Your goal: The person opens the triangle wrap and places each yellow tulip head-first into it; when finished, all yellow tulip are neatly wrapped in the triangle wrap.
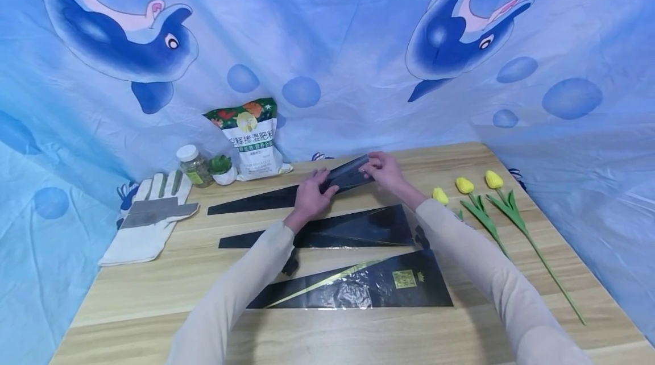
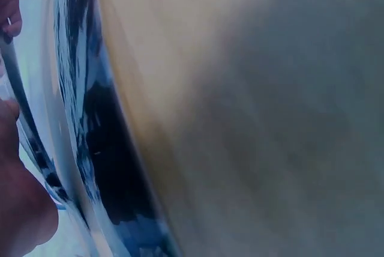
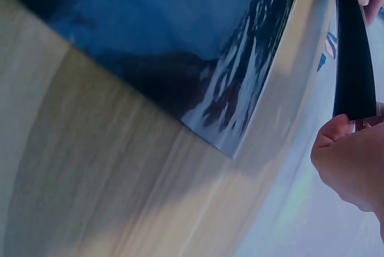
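So the far black flower sleeve [image 1: 307,190] is the one in play, sitting just above the middle of the head view, near the back edge of the worktop [image 1: 153,291]. Its wide end is lifted a bit while the narrow tail lies flat, pointing toward the left of the frame. The left hand [image 1: 312,197] has its fingers curled onto the sleeve partway along, and the right hand [image 1: 384,171] pinches the wide mouth end, fingers clamped on the film. The wrist views are blurry, mostly just glossy black plastic and wood, so I can't tell the exact finger placement from them.

My take on doing this bit well: keep the pinch light and rub the two layers apart at the mouth rather than yanking, since that thin film looks like it creases easily.

Two more sleeves [image 1: 327,229] lie flat lower in the frame. Three yellow tulips [image 1: 481,206] are over on the right, a work glove [image 1: 148,220] on the left, and a fertilizer bag [image 1: 253,137], a small jar [image 1: 193,165] and a small potted plant [image 1: 223,169] upper left of centre.
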Available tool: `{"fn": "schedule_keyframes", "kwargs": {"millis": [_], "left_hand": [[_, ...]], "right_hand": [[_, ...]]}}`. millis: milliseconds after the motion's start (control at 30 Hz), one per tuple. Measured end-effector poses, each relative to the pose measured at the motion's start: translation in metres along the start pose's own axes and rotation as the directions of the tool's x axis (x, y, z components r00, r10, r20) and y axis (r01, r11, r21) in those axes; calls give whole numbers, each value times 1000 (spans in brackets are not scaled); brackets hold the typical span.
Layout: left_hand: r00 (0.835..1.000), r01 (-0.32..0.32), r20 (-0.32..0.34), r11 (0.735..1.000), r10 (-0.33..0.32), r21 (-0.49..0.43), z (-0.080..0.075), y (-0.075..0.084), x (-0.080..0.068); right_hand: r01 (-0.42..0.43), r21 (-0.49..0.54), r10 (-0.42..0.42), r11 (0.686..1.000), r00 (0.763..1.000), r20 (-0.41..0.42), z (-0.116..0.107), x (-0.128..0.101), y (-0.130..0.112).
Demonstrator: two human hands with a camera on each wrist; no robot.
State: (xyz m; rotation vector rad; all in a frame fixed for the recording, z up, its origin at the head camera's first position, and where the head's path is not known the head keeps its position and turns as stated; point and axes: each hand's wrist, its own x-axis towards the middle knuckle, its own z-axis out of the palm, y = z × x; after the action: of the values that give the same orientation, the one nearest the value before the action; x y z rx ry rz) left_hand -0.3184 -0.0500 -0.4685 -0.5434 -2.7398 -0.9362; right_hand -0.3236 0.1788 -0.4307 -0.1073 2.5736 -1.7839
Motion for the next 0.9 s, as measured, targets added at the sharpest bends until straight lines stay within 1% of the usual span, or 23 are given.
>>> {"fn": "schedule_keyframes", "kwargs": {"millis": [67, 133, 200, 367, 433, 500, 567, 667, 800, 900], "left_hand": [[999, 0, 41, 1000, -1, 26, 1, 2, 2], [998, 10, 59, 999, -12, 37, 2, 4, 3], [998, 29, 54, 999, -31, 38, 2, 6, 3], [998, 65, 18, 998, -65, 5, 3, 9, 3], [997, 76, 5, 997, -76, -12, 3, 10, 3], [997, 80, -12, 996, -81, -27, 3, 9, 3], [996, 79, -29, 996, -80, -38, 2, 7, 2], [996, 71, -49, 996, -73, -46, 2, 5, 1], [995, 88, -44, 995, -90, -47, 1, 5, 0], [993, 112, -39, 992, -114, -64, 0, 5, 1]], "right_hand": [[-6, -5, 6, 1000, 1000, 15, -1, -1, 1], [-8, -3, 9, 1000, 999, 33, -2, -1, 1], [-8, -20, 9, 1000, 999, 49, -2, -1, 2], [-10, 3, 9, 1000, 997, 72, -3, -1, 4], [-20, 27, 18, 999, 996, 84, -4, -1, 5], [-23, 21, 21, 1000, 995, 96, -5, -3, 6], [-17, -3, 18, 1000, 994, 104, -7, -5, 8], [12, -74, -3, 997, 992, 126, -10, -8, 10], [28, -142, -4, 989, 987, 161, -16, -11, 13], [29, -168, 2, 985, 983, 182, -29, -14, 11]]}}
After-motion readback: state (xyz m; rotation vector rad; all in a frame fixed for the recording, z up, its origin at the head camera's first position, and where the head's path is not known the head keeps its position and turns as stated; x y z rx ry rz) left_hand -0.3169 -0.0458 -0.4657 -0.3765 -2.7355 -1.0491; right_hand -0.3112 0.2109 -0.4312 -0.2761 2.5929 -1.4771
